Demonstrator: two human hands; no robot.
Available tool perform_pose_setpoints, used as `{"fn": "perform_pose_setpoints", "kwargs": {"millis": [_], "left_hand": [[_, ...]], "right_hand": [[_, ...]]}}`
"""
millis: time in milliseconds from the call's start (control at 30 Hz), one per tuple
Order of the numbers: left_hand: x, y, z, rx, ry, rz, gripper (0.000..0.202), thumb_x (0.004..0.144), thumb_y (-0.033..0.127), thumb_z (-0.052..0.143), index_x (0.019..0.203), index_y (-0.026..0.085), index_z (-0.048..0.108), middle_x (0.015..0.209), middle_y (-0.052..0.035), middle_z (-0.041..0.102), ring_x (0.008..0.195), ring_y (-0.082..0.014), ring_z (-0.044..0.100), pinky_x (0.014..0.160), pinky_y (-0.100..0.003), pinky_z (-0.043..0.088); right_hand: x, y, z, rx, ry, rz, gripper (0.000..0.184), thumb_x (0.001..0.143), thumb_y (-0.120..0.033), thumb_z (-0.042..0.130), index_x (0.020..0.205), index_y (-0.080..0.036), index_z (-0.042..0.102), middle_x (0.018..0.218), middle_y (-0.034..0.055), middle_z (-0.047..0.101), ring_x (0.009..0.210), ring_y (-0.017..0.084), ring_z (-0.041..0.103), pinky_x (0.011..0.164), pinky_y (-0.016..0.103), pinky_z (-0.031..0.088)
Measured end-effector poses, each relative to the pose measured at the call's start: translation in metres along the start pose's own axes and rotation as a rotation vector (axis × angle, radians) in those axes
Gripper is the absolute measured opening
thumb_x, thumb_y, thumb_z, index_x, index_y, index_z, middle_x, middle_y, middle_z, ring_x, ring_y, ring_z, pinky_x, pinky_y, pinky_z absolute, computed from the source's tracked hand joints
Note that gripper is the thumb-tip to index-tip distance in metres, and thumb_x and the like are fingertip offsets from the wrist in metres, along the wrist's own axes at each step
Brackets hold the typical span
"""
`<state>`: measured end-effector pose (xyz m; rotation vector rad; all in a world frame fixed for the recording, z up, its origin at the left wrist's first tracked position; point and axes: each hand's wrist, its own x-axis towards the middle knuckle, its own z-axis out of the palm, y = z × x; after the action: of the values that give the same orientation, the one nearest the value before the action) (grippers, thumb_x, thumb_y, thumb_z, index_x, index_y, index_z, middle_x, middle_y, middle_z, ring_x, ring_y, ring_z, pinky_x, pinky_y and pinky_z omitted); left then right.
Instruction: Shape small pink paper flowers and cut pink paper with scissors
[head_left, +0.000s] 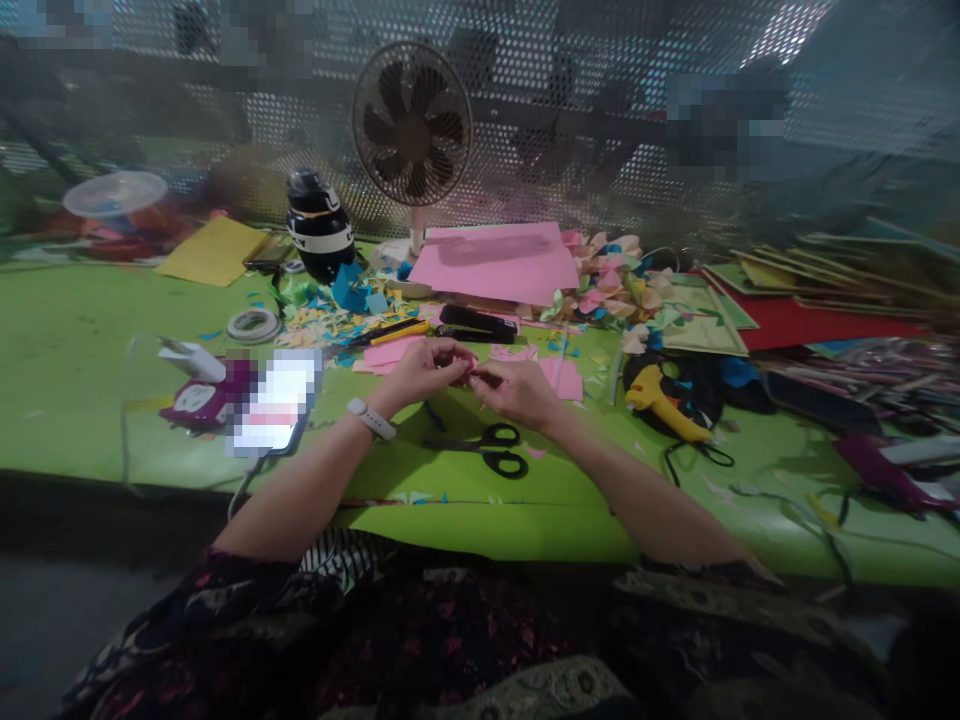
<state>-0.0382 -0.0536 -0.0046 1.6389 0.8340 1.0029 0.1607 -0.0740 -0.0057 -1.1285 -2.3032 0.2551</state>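
My left hand [431, 367] and my right hand [517, 390] meet over the green table, fingertips pinched together on a small piece of pink paper [471, 366]. Most of that piece is hidden by the fingers. Just below my hands lie black-handled scissors [501, 450], their blades pointing left. Pink paper sheets [386, 355] rest behind my left hand, and more pink paper [564, 378] lies beside my right hand. A black stapler [478, 325] sits right behind my hands, with a yellow cutter [405, 333] to its left.
A lit phone [279, 400] lies on the left near a tape roll [253, 325]. Behind stand a black bottle [319, 230] and a fan [412, 125]. Coloured scraps and paper flowers [607, 270] spread across the back. A yellow glue gun [664, 400] with a cord is on the right.
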Motion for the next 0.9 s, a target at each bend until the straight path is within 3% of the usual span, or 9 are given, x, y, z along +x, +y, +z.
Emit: {"fn": "perform_pose_setpoints", "kwargs": {"millis": [200,467,900], "left_hand": [[-0.0006,-0.0004,0.0006,-0.033,-0.016,-0.006,0.031,0.082,0.041,0.074,0.092,0.011,0.073,0.076,-0.0074,0.075,0.069,-0.0149,0.072,0.069,-0.028,0.061],[-0.0006,0.0,0.0007,-0.001,-0.008,-0.008,0.034,0.08,0.044,0.076,0.091,0.012,0.074,0.08,-0.0071,0.075,0.067,-0.0133,0.069,0.066,-0.026,0.059],[-0.0006,0.0004,0.0003,-0.066,-0.028,-0.017,0.038,0.079,0.047,0.078,0.092,0.011,0.074,0.077,-0.0065,0.074,0.068,-0.014,0.07,0.069,-0.028,0.061]], "right_hand": [[-0.0007,-0.0019,-0.0012,0.019,-0.012,-0.003,0.03,0.095,-0.03,0.051,0.094,-0.017,0.078,0.073,0.0057,0.075,0.057,0.015,0.059,0.057,0.028,0.04],[-0.0004,-0.0008,0.0004,-0.041,0.009,-0.015,0.03,0.092,-0.037,0.057,0.088,-0.018,0.079,0.072,0.0066,0.075,0.058,0.015,0.057,0.059,0.028,0.039],[0.0008,-0.0025,-0.0058,0.104,-0.033,-0.021,0.026,0.093,-0.031,0.055,0.093,-0.018,0.077,0.077,0.0059,0.076,0.062,0.015,0.061,0.061,0.027,0.042]]}}
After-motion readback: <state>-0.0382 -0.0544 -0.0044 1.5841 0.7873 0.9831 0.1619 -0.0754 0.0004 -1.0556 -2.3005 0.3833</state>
